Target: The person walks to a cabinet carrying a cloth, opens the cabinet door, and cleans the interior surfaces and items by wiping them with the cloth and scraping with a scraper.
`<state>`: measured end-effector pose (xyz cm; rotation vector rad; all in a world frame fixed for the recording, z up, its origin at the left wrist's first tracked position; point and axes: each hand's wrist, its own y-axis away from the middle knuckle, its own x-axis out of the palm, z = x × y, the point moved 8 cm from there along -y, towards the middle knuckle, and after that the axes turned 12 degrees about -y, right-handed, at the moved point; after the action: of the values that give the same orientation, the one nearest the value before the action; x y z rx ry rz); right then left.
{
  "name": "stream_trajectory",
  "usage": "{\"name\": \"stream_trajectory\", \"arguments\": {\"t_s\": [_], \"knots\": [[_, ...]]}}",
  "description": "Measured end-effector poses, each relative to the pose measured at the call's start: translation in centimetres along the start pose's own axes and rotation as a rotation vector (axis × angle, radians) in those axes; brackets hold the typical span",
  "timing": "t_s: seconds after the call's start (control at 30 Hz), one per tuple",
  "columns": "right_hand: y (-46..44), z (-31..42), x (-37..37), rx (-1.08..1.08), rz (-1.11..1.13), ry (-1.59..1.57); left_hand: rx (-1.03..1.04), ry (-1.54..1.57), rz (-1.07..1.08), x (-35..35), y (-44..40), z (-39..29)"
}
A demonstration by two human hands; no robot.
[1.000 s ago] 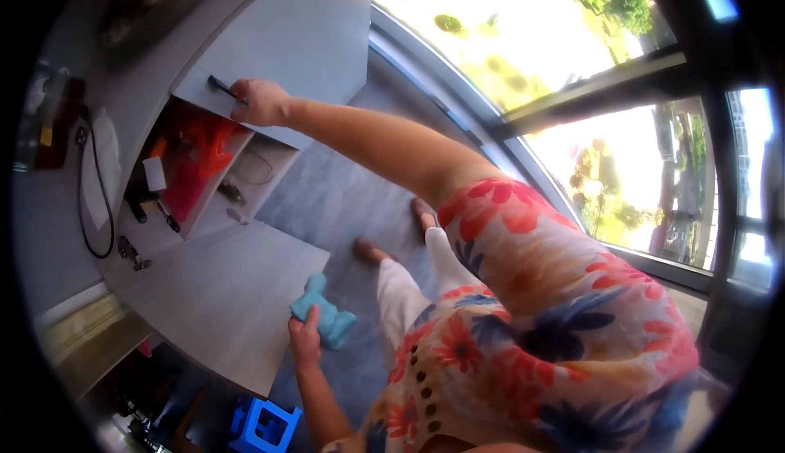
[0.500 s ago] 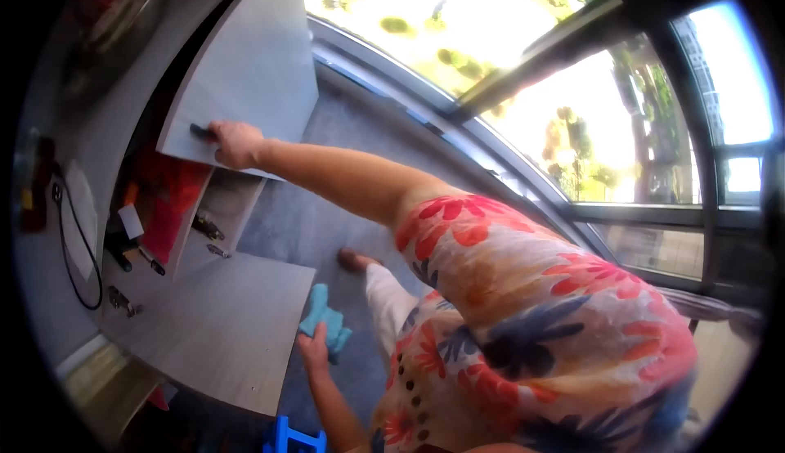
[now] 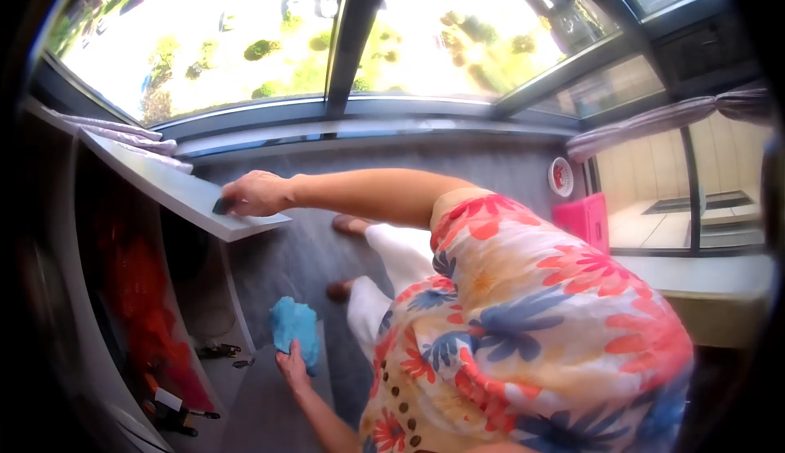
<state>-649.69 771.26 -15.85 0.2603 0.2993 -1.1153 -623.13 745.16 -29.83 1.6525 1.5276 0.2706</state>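
Observation:
My right hand point(image 3: 257, 194) is closed around a small dark handle point(image 3: 221, 205) near the edge of a pale cabinet door point(image 3: 155, 179), which stands open. Lower down, my left hand point(image 3: 294, 365) grips a crumpled light-blue cloth point(image 3: 294, 326), its fingers partly hidden by the fabric. The cloth hangs in front of a second grey door panel point(image 3: 274, 396). Inside the open cabinet, red-orange fabric point(image 3: 139, 289) hangs or lies in a dim compartment. Metal hinges point(image 3: 219, 351) show at the cabinet's inner side.
Large windows with dark frames point(image 3: 339, 36) run along the far side above a grey floor point(image 3: 458, 154). A pink stool-like object point(image 3: 582, 220) and a white round basket point(image 3: 560, 177) stand at the right. Gathered curtains point(image 3: 646, 130) hang by the window.
The view has turned, bringing more window and the pink object into sight. The upper door now appears more edge-on, my right hand still on its handle. The blue cloth looks more spread out.

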Motion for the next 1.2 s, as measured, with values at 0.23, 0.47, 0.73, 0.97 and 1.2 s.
{"name": "stream_trajectory", "arguments": {"t_s": [0.23,0.47,0.73,0.97,1.2], "knots": [[-0.3,-6.0,-8.4,0.275,-0.191,-0.548,0.024,-0.245,-0.014,-1.0,-0.6,0.2],[0.0,-8.5,-13.1,0.273,-0.565,-0.847,-0.084,-0.319,0.014,-2.9,-0.2,5.5],[0.2,-11.3,-14.2,0.109,-0.769,-0.546,-0.196,-0.457,-0.033,-3.2,1.1,10.0],[-0.5,-12.2,-15.5,0.197,-0.718,-0.355,-0.361,-0.642,0.035,-0.3,-0.2,15.7],[4.7,-17.0,-5.2,0.505,-0.008,0.031,-0.384,-0.66,0.037,3.1,0.4,13.0]]}}
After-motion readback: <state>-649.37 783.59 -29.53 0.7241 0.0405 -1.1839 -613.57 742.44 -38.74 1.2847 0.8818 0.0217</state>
